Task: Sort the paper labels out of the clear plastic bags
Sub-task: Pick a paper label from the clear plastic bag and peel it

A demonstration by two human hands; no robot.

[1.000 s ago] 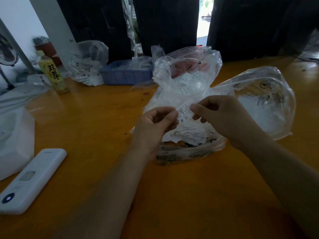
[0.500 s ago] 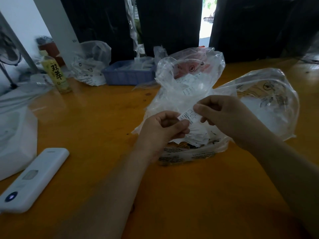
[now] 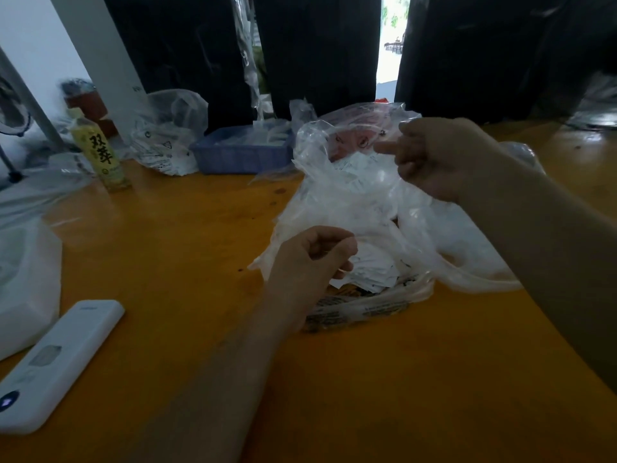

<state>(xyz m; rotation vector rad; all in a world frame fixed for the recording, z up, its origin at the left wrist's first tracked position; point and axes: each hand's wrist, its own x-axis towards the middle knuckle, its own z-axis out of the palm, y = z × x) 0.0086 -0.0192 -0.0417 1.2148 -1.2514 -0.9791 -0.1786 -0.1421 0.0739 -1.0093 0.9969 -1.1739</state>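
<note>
Since half a second ago, the right hand (image 3: 437, 158) is raised from the paper labels (image 3: 370, 272) to the clear plastic bag (image 3: 350, 182). Its curled fingers' hold cannot be told. The left hand (image 3: 310, 259) is curled, thumb pressed to forefinger.

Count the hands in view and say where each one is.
2. The left hand hovers over the paper labels; the right hand is raised against the clear plastic bag. None seems hidden.

Clear bags (image 3: 350, 195) crumpled; labels (image 3: 374, 272) piled.
</note>
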